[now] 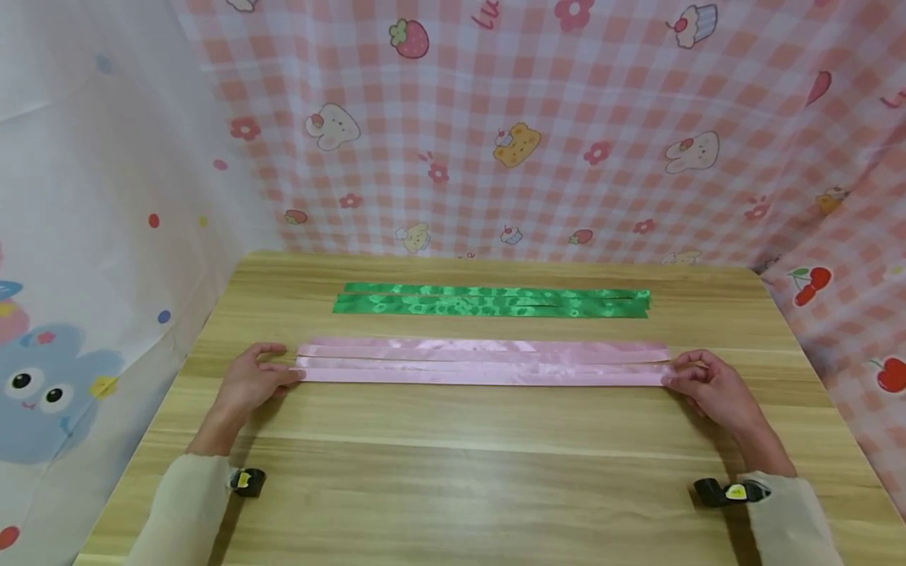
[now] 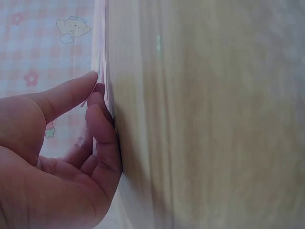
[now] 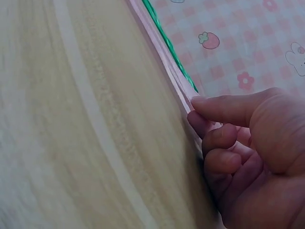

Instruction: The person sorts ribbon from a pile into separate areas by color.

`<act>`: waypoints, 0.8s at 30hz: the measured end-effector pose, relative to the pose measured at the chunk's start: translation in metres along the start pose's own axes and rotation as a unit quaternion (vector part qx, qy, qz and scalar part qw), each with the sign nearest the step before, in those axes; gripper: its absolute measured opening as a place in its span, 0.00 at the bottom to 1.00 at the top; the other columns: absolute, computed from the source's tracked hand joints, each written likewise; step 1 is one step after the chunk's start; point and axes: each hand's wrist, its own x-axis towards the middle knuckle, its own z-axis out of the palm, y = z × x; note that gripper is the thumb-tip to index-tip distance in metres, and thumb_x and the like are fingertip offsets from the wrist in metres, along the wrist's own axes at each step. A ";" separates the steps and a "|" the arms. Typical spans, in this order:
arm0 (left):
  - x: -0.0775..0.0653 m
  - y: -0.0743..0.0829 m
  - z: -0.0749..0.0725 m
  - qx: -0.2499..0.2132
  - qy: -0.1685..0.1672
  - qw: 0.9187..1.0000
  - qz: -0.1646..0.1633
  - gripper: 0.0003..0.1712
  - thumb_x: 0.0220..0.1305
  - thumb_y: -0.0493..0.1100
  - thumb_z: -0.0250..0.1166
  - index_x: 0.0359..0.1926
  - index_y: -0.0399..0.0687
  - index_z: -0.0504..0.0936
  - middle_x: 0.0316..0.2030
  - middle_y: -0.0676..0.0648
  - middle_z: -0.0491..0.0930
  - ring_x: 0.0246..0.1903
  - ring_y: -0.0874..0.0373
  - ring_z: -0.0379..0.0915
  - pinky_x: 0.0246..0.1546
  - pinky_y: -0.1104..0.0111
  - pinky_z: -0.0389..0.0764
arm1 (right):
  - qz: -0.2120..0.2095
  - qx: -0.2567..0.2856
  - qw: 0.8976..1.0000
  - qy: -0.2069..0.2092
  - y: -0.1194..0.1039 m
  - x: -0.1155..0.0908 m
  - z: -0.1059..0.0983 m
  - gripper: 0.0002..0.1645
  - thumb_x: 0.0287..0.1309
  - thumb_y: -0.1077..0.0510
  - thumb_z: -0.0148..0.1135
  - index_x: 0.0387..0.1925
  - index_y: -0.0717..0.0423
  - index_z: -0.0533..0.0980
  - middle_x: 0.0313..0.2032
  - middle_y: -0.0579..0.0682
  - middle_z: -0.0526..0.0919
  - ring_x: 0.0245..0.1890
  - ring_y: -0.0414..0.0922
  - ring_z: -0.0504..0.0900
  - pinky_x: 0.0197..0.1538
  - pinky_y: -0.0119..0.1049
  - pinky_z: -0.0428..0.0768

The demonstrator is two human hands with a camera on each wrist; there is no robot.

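Observation:
Pink satin ribbon strips (image 1: 481,363) lie side by side across the wooden table, shiny and nearly parallel, with narrow gaps between some of them. At the left end of the nearest strip, my left hand (image 1: 251,383) pinches the ribbon between thumb and fingers; the left wrist view shows the thumb (image 2: 71,95) against the pink edge. My right hand (image 1: 715,389) pinches the opposite end, its thumb (image 3: 233,109) on the ribbon in the right wrist view. The nearest strip stretches straight between both hands. Whether it touches the table cannot be told.
Green ribbon strips (image 1: 491,302) lie farther back, parallel to the pink ones. The wooden table (image 1: 467,487) reaches to a pink checked curtain (image 1: 467,102) behind and at the right. A white patterned cloth (image 1: 92,236) hangs at the left.

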 end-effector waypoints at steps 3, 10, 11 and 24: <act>0.000 0.001 0.000 0.008 0.002 1.000 0.000 0.42 0.60 0.39 0.72 0.68 0.32 0.60 0.28 0.58 0.84 0.24 0.68 0.78 0.28 0.74 0.81 | 0.001 -0.012 1.000 0.008 0.001 0.001 0.001 0.18 0.63 0.63 0.65 0.47 0.64 0.65 0.23 0.31 0.81 0.12 0.36 0.66 0.15 0.33 0.68; 0.000 0.002 0.000 0.018 0.007 1.000 0.008 0.41 0.59 0.39 0.72 0.67 0.31 0.61 0.29 0.56 0.85 0.24 0.68 0.77 0.27 0.73 0.80 | 0.011 -0.033 0.999 0.020 0.001 0.003 0.003 0.23 0.62 0.59 0.68 0.49 0.62 0.65 0.23 0.31 0.78 0.14 0.36 0.67 0.17 0.32 0.70; 0.001 0.002 0.000 0.020 0.008 1.000 0.007 0.41 0.59 0.39 0.72 0.67 0.31 0.61 0.29 0.56 0.85 0.24 0.68 0.77 0.27 0.73 0.80 | 0.011 -0.034 0.999 0.020 0.000 0.003 0.004 0.23 0.61 0.59 0.68 0.50 0.62 0.65 0.23 0.31 0.78 0.14 0.36 0.68 0.17 0.32 0.70; 0.003 0.004 0.002 0.026 0.008 1.000 -0.004 0.41 0.61 0.41 0.71 0.68 0.33 0.61 0.28 0.57 0.83 0.24 0.65 0.73 0.26 0.71 0.76 | 0.016 -0.069 0.997 0.019 -0.001 0.007 0.004 0.25 0.61 0.58 0.69 0.52 0.63 0.65 0.23 0.34 0.79 0.15 0.36 0.69 0.18 0.32 0.72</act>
